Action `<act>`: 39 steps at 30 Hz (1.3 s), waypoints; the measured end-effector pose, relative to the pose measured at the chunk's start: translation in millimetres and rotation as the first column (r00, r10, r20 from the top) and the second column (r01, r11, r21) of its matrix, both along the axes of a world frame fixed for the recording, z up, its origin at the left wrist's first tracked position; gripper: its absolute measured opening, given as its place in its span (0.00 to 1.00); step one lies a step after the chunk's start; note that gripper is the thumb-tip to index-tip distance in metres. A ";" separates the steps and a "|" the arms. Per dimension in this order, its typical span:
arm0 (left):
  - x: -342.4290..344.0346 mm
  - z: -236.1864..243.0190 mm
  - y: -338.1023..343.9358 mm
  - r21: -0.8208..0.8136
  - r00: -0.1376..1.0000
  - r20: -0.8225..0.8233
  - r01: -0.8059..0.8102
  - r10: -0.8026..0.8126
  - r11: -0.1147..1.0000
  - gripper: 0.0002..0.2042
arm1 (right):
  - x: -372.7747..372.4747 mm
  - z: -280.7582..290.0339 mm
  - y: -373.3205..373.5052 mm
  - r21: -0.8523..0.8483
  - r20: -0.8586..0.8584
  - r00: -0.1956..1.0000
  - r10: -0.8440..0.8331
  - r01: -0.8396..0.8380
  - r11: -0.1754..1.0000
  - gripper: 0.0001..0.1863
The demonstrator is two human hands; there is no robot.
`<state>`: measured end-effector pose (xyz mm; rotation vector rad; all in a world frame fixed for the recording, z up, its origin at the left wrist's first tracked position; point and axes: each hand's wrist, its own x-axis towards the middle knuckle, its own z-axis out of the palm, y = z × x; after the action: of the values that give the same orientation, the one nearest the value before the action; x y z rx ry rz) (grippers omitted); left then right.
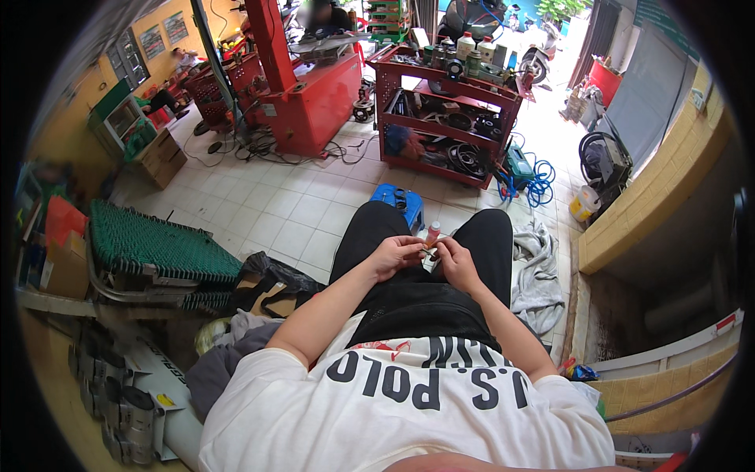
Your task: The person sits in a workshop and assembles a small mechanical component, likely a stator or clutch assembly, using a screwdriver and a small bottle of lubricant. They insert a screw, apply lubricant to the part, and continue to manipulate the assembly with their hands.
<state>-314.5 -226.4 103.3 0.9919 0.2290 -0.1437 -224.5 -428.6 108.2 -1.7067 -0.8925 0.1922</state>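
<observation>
Between my knees, my left hand [396,258] and my right hand [459,266] meet with bent fingers and thumbs. Both pinch a small object [429,252], partly covered by the fingertips; its kind is too small to make out. Just beyond the fingers stands a small bottle [433,228] with a pinkish-red top part. Something white shows below the fingertips, between my thighs. A blue plastic stool [399,203] sits on the floor in front of my knees.
A red tool cart [448,118] full of bottles and parts stands ahead, with a coiled blue hose [539,182] at its right. Left lies a folded green woven cot [157,240]. A grey cloth [539,271] is on the floor at right. Other people sit farther back.
</observation>
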 end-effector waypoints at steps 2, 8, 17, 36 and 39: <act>-1.3 0.7 0.5 0.003 1.000 -0.005 -0.007 0.007 1.000 0.12 | -5.2 6.6 0.7 0.068 -0.051 0.999 -0.001 0.004 0.998 0.12; 3.8 -4.8 -1.3 -0.006 1.000 -0.011 0.004 -0.004 1.000 0.11 | 3.7 -4.6 -5.5 -0.079 0.002 0.999 0.043 -0.043 0.996 0.12; 1.5 -3.5 0.1 -0.004 1.000 0.006 0.004 -0.004 1.000 0.11 | -3.5 3.1 -3.4 -0.145 0.066 0.996 0.060 -0.050 0.988 0.14; 3.1 -6.2 2.9 0.003 1.000 0.010 -0.006 0.006 1.000 0.09 | -7.7 10.3 -0.8 -0.154 0.106 0.993 0.042 -0.025 0.988 0.10; 5.8 -8.4 2.7 0.008 1.000 0.011 -0.012 0.012 1.000 0.09 | 3.1 1.3 -0.9 -0.099 0.124 0.992 -0.011 0.023 0.995 0.11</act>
<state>-308.7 -223.6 94.9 0.9989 0.2260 -0.1265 -221.3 -429.5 109.5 -1.8347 -0.9723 0.1231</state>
